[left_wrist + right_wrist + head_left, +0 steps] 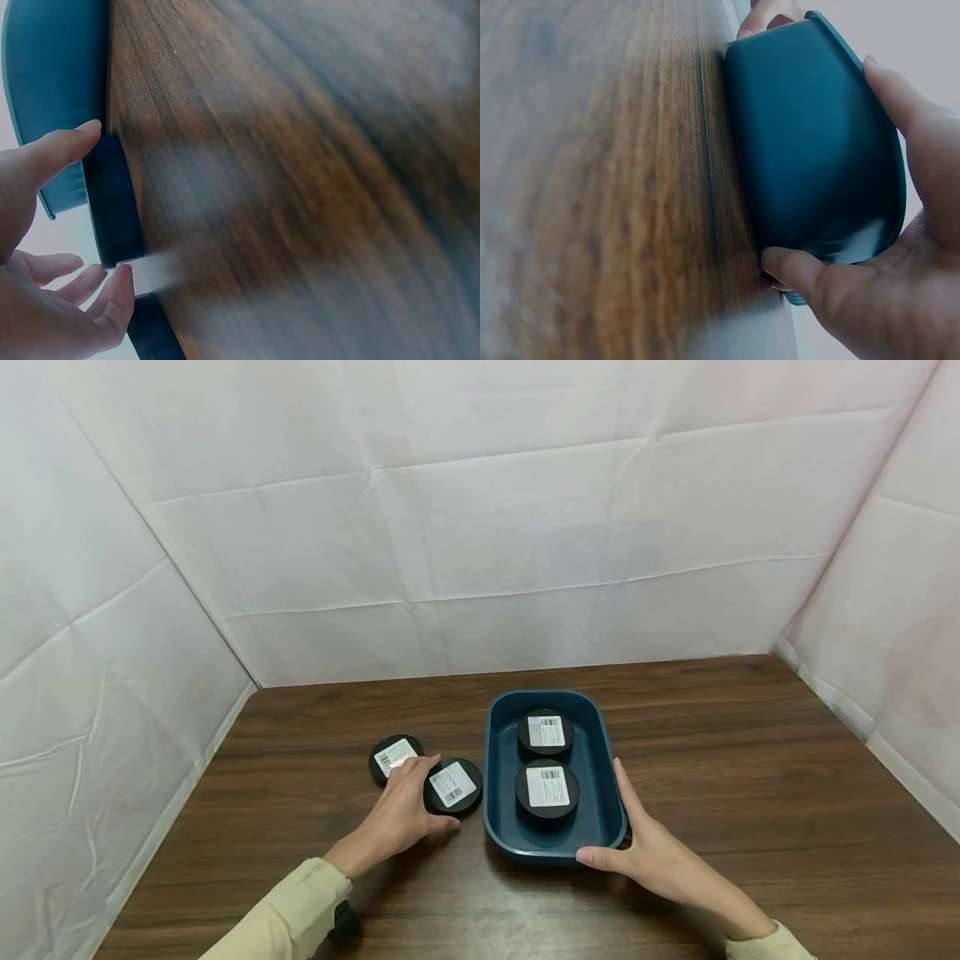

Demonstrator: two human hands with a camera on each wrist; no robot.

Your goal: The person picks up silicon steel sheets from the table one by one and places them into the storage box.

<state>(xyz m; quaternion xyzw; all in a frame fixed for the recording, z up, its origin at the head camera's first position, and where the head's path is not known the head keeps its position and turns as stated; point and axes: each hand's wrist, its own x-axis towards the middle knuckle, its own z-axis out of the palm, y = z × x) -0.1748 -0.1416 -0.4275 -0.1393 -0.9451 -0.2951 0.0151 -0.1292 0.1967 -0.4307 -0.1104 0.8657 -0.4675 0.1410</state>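
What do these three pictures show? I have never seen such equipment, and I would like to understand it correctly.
There is no machine: a person works bare-handed. The wide picture comes from a camera worn on the head; the others come from one camera on each wrist. On the wooden table stands a blue tray holding two white-labelled black discs. Left of it lie a third disc and, closer to the tray, a fourth disc. The left hand has its fingers around the fourth disc; the right hand holds the tray's near right corner.
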